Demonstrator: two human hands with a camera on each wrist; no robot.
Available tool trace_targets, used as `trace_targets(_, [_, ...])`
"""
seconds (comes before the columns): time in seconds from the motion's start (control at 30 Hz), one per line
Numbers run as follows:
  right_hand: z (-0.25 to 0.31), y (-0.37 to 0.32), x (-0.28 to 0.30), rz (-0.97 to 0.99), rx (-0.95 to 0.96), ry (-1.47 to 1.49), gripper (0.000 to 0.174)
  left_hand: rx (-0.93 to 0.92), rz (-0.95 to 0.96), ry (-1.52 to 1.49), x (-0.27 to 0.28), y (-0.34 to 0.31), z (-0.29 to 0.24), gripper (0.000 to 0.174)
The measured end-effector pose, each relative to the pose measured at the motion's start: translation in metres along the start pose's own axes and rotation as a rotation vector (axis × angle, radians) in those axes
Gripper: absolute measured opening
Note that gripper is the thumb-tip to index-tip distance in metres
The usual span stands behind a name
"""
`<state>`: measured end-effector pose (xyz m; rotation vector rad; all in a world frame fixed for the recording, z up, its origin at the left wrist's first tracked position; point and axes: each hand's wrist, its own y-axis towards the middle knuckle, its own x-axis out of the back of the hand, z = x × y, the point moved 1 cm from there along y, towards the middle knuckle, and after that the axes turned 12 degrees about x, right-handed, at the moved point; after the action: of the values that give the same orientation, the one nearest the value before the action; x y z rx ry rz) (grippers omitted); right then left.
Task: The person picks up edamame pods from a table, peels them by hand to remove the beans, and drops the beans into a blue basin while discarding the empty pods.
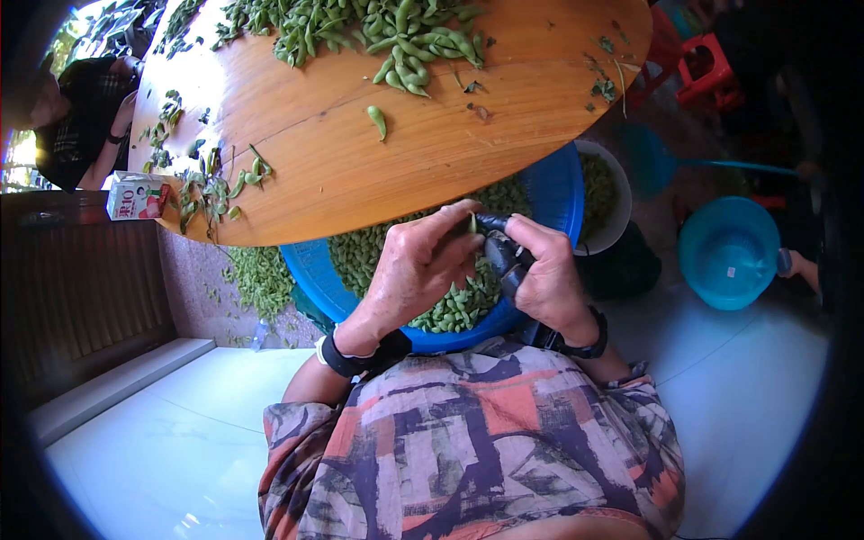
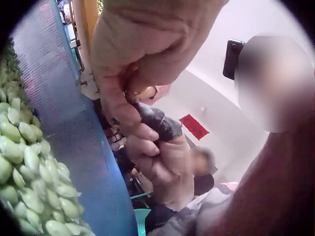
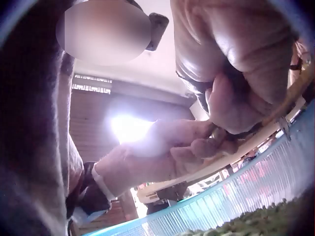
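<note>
Both hands meet over a large blue basin [image 1: 304, 281] that holds many shelled green soybeans [image 1: 463, 310]. My left hand [image 1: 416, 256] pinches a green soybean pod [image 1: 472, 223] between thumb and fingers. From the other side my right hand [image 1: 547, 270], with dark covers [image 1: 506, 263] on some fingers, grips the pod's other end. In the right wrist view a bit of the pod [image 3: 218, 132] shows between the fingertips of both hands; the rest of it is hidden by fingers.
A wooden table [image 1: 342, 171] overhangs the basin, with a pile of pods [image 1: 360, 27], one loose pod [image 1: 376, 121] and a drink carton [image 1: 138, 196]. Husks [image 1: 259, 279] lie on the floor at left. A white bowl [image 1: 621, 202], a teal basin [image 1: 711, 238] and a red stool [image 1: 711, 72] stand at right.
</note>
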<state>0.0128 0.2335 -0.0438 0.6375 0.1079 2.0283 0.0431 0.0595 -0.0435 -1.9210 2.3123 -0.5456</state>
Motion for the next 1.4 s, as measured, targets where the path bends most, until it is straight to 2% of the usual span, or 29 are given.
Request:
trace_targets(0.03, [0.005, 0.0, 0.006, -0.002, -0.109, 0.031, 0.014, 0.035, -0.079, -0.036, -0.002, -0.001, -0.001, 0.026])
trace_targets(0.07, [0.007, -0.001, 0.009, -0.004, -0.217, 0.062, 0.015, 0.032, -0.079, -0.038, -0.003, -0.001, 0.001, 0.026])
trace_targets(0.13, [0.002, -0.005, 0.01, -0.143, -0.245, 0.212, 0.019, 0.059, -0.112, -0.301, -0.005, 0.001, 0.01, 0.019])
trace_targets(0.17, [-0.001, -0.005, 0.012, -0.185, -0.265, 0.28, 0.021, 0.059, -0.11, -0.302, -0.005, 0.001, 0.011, 0.019])
trace_targets(0.3, [-0.004, 0.005, 0.009, -0.096, -0.274, 0.422, 0.025, 0.083, -0.043, -0.229, -0.006, -0.001, 0.01, 0.011])
trace_targets(0.33, [-0.011, 0.003, 0.005, -0.075, -0.198, 0.338, 0.027, 0.099, -0.034, -0.158, -0.008, -0.001, 0.009, 0.009])
trace_targets(0.43, [-0.018, 0.004, 0.004, -0.061, 0.014, 0.148, 0.027, 0.127, -0.037, -0.246, -0.01, -0.003, 0.012, 0.008])
trace_targets(0.47, [-0.02, 0.004, -0.002, -0.115, -0.042, 0.264, 0.022, 0.133, -0.025, -0.229, -0.01, -0.004, 0.013, 0.008])
trace_targets(0.5, [-0.014, 0.006, 0.002, -0.072, -0.168, 0.326, 0.02, 0.138, -0.018, -0.209, -0.01, -0.004, 0.015, 0.009])
trace_targets(0.57, [-0.02, 0.003, 0.002, -0.015, -0.188, 0.314, 0.02, 0.141, -0.002, -0.19, -0.011, -0.003, 0.017, 0.009])
trace_targets(0.77, [-0.022, -0.001, -0.005, -0.11, -0.133, 0.229, 0.022, 0.258, 0.074, -0.469, -0.013, 0.003, 0.029, 0.009])
trace_targets(0.83, [-0.021, -0.003, -0.009, -0.166, 0.03, 0.01, 0.026, 0.271, 0.108, -0.545, -0.012, 0.003, 0.031, 0.011])
trace_targets(0.9, [-0.016, -0.005, -0.016, -0.162, 0.038, -0.005, 0.028, 0.281, 0.135, -0.625, -0.015, 0.003, 0.032, 0.014])
trace_targets(0.97, [-0.007, -0.006, -0.022, -0.229, 0.152, -0.073, 0.026, 0.257, 0.161, -0.792, -0.019, 0.0, 0.035, 0.016])
trace_targets(1.03, [-0.006, -0.007, -0.028, -0.232, 0.213, -0.079, 0.024, 0.208, 0.241, -0.87, -0.019, -0.002, 0.052, 0.027])
trace_targets(1.1, [-0.006, -0.002, -0.017, -0.132, 0.154, -0.128, 0.025, 0.284, 0.14, -0.831, -0.026, -0.004, 0.041, 0.024])
trace_targets(1.17, [-0.007, 0.002, -0.011, -0.158, -0.027, 0.01, 0.027, 0.204, 0.251, -0.761, -0.024, -0.004, 0.039, 0.032])
trace_targets(1.23, [-0.003, 0.004, -0.007, -0.203, -0.482, 0.581, 0.027, 0.178, 0.233, -0.463, -0.024, 0.0, 0.033, 0.029])
trace_targets(1.27, [-0.01, 0.003, -0.006, -0.189, -0.366, 0.42, 0.025, 0.21, 0.232, -0.428, -0.021, -0.001, 0.03, 0.028])
trace_targets(1.33, [-0.013, 0.001, -0.006, -0.16, -0.353, 0.385, 0.025, 0.244, 0.229, -0.401, -0.018, -0.002, 0.031, 0.028])
trace_targets(1.4, [-0.012, 0.003, -0.008, -0.176, -0.335, 0.385, 0.024, 0.271, 0.266, -0.624, -0.018, -0.001, 0.035, 0.027])
